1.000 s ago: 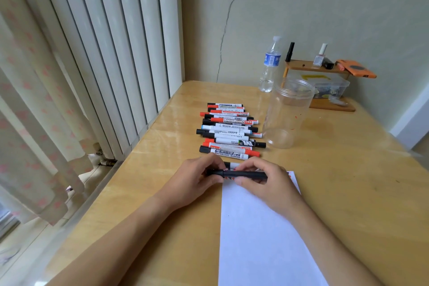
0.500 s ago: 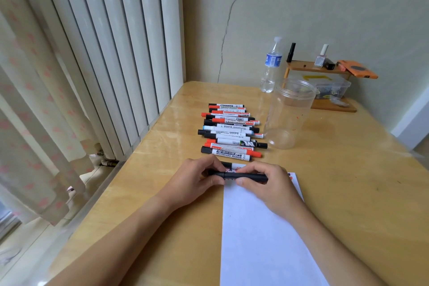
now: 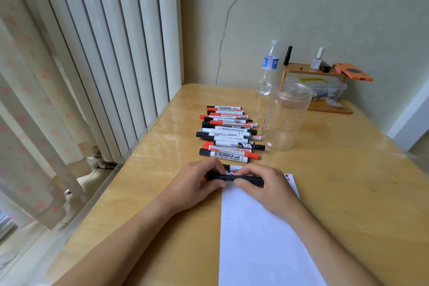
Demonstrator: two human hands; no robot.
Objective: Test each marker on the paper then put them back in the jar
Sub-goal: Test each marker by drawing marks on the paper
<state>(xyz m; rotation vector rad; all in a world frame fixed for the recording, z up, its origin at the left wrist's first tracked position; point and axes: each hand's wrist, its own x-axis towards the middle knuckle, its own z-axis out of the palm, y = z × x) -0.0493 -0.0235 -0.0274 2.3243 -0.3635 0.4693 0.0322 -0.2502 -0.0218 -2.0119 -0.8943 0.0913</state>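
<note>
On the wooden table, a black marker is held level between the left hand and right hand, pinched at either end above the white paper. Beyond lie a row of markers and the clear jar.

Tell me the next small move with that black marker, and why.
Probably pull the cap off. Both hands, left hand and right hand, grip the black marker level over the top edge of the paper, apparently still capped. The jar stands empty and the other markers lie in a row, so testing comes first.
</note>
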